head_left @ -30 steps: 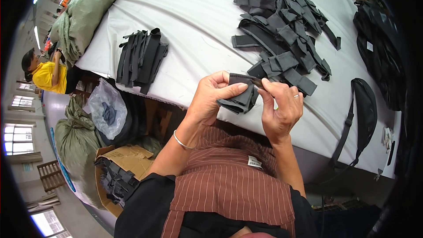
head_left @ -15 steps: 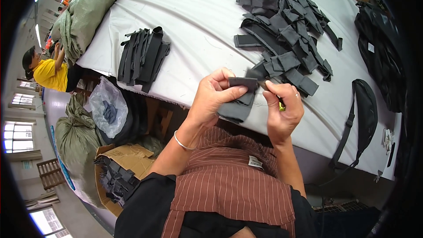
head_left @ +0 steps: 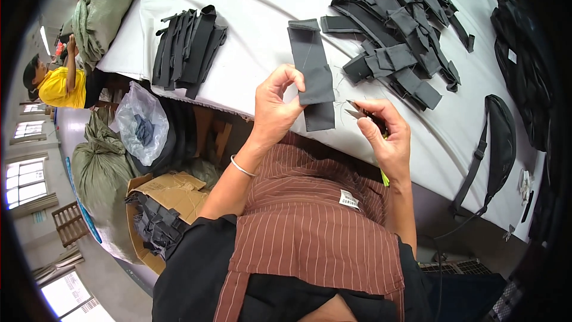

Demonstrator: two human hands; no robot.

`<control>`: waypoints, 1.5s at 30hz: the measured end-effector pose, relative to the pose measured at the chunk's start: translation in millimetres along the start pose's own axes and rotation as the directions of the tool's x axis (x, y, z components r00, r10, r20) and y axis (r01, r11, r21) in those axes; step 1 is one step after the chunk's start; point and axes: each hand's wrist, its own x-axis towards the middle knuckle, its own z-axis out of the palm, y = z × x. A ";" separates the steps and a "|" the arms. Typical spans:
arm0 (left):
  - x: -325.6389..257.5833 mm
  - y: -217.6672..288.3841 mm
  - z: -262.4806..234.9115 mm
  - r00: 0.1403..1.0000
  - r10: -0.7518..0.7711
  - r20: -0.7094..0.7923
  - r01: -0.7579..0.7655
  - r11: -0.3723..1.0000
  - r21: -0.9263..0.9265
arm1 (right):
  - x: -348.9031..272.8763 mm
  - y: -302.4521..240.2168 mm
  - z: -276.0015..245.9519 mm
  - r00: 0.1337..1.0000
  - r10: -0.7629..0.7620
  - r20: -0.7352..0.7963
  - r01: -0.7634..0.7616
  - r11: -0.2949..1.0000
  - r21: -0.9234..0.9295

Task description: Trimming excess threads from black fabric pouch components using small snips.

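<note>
My left hand (head_left: 279, 102) pinches a dark grey fabric strip (head_left: 314, 80) by its left edge, near the table's front edge. The strip hangs open lengthwise, with a folded, overlapping section in its middle and loose threads on it. In my right hand (head_left: 387, 134) is a small pair of thread snips (head_left: 358, 111), its blades parted and pointing toward the strip but apart from it. Beyond my right hand lies a loose heap of similar dark strips (head_left: 393, 30). A neater stack of strips (head_left: 187, 50) rests on the table to the left.
The white-covered table (head_left: 256, 18) spans the front. A black waist bag (head_left: 497, 143) and dark garments (head_left: 518, 65) lie at its right. Left of me stand a cardboard box (head_left: 173, 194) of dark pieces, a plastic-lined bin (head_left: 143, 125) and green sacks (head_left: 101, 167). A person in yellow (head_left: 62, 86) is farther off.
The fabric strip, bunched up before, now hangs extended from my left hand. My right hand has drawn slightly away from it, and the snips' blades show apart. The view has shifted a little.
</note>
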 end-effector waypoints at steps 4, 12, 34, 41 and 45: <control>1.6 0.1 6.4 0.997 0.076 0.026 -0.078 0.990 0.119 | 7.9 -2.4 8.4 0.992 -0.121 -0.037 0.110 0.969 -0.219; 0.6 -1.4 13.5 0.996 0.083 0.031 -0.087 0.985 0.147 | 13.4 -5.0 18.0 0.920 -0.391 0.007 0.344 0.800 -0.492; -5.1 -32.1 21.0 0.985 -0.170 0.007 0.170 0.985 0.041 | 10.8 -0.6 25.8 0.948 -0.318 0.024 0.312 0.910 -0.275; -6.1 -4.9 23.4 0.874 -0.423 0.240 0.485 0.719 -0.498 | 9.3 1.5 24.2 0.947 -0.320 0.014 0.306 0.891 -0.335; -7.0 3.5 37.3 0.898 -0.414 0.150 0.430 0.753 -0.498 | 9.0 0.5 24.3 0.945 -0.324 0.052 0.313 0.844 -0.435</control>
